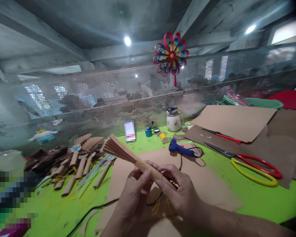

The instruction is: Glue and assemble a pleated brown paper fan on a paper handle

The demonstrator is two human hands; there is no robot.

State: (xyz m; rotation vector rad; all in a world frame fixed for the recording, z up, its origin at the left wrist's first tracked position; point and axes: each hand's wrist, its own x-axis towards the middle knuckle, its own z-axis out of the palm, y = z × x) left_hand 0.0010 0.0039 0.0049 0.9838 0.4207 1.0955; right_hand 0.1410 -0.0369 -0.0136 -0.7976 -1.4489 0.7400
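Both my hands hold a pleated brown paper fan (119,149), folded together, with a rolled paper handle. My left hand (137,187) is closed round the middle, its thumb on the paper wrap below the pleats. Farther down, my right hand (176,186) pinches the handle between thumb and fingers. Yellow thread (158,205) hangs below the hands. Under them lies a large sheet of brown paper (212,187) on the green table. Just beyond my right hand rests a blue glue gun (181,148) with a black cord.
Left lies a pile of similar paper pieces with rolled handles (81,164). Right are red-and-yellow scissors (255,168), a second red-handled tool (222,135) and stacked brown paper (236,120). Behind stand a phone (130,130), a yellow thread spool (163,137), a white bottle (173,121) and a perforated metal screen (108,95).
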